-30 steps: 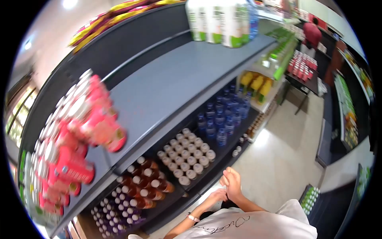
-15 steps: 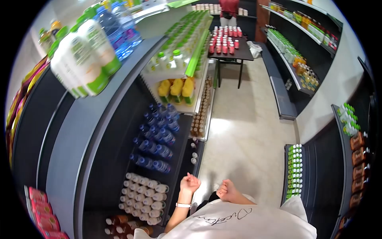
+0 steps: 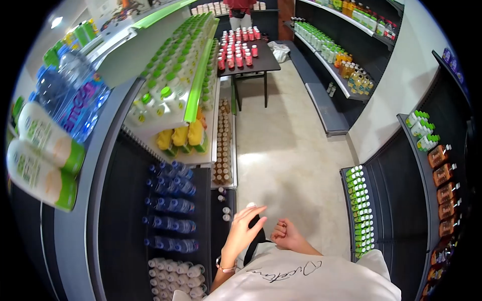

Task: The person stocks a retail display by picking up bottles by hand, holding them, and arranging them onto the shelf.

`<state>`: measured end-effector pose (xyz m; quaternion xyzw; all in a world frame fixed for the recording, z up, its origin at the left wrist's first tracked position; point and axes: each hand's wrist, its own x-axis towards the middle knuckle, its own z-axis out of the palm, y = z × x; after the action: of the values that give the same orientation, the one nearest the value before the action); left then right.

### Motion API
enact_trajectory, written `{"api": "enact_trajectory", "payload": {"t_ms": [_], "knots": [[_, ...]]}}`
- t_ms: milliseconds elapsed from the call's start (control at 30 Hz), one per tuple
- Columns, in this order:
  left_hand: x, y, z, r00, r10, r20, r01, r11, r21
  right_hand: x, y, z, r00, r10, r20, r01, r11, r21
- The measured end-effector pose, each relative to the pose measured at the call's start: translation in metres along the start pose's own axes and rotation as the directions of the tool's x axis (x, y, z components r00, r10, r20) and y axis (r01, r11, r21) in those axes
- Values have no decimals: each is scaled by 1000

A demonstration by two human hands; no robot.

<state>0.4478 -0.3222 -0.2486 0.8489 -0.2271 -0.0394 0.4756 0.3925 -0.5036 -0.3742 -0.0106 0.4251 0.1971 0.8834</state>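
My left hand (image 3: pixel 244 232) is raised in front of my body with its fingers stretched out, and nothing shows in it. A band circles that wrist. Beside it, my right hand (image 3: pixel 285 234) is curled into a loose fist, with no object visible in it. Neither hand touches the shelves. Nearest to my left hand are white-capped bottles (image 3: pixel 227 214) on a low shelf. Farther left stand rows of blue-capped water bottles (image 3: pixel 173 224) and, below them, a block of white bottles (image 3: pixel 175 277). A small white shape by my left fingertips is unclear.
A dark table (image 3: pixel 265 61) bears several red bottles (image 3: pixel 239 60). A person (image 3: pixel 240 15) stands behind it. Green-capped bottles (image 3: pixel 170 95) and yellow packs (image 3: pixel 197 135) fill shelves on the left. At the right are a low rack of green bottles (image 3: pixel 360 213) and brown bottles (image 3: pixel 443 174).
My left hand has risen and its curled fingers have straightened. The right hand stays curled. My view has moved forward and turned right, with the table and left shelves shifting left.
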Motion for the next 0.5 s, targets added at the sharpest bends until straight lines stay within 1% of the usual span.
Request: {"api": "enact_trajectory", "payload": {"t_ms": [33,133,167,233,267,300,333,367,400,433,467,500], "knots": [[15,-1,0,999,2,45,2,996,-85,5,-9,7,1000,-11,15,11,1000,10],[67,2,-7,985,132,113,-145,983,116,24,-39,40,997,-74,-6,74,996,58],[85,-8,-11,967,99,234,-136,980,148,35,-52,50,997,-78,16,77,995,67],[124,-25,-20,957,42,286,-115,963,242,60,-76,73,994,-85,65,79,993,89],[144,-31,-24,950,11,314,-106,951,290,71,-86,85,995,-89,49,84,992,100],[173,-17,-37,968,192,160,-237,907,348,80,-97,106,995,-95,37,91,990,111],[201,-11,-47,950,310,38,-304,889,343,88,-108,131,994,-104,29,100,988,121],[226,-6,-57,927,372,-44,-345,894,285,92,-118,154,992,-123,37,118,987,107],[248,-1,-65,899,417,-130,-383,895,227,99,-131,172,987,-134,85,126,988,91],[269,8,-74,877,451,-165,-425,889,172,108,-142,187,982,-139,131,130,989,75],[289,15,-80,837,537,-106,-522,842,136,120,-154,203,974,-140,179,132,990,55],[309,21,-85,786,616,-52,-610,787,97,142,-168,216,964,-241,114,250,966,-65]]}}
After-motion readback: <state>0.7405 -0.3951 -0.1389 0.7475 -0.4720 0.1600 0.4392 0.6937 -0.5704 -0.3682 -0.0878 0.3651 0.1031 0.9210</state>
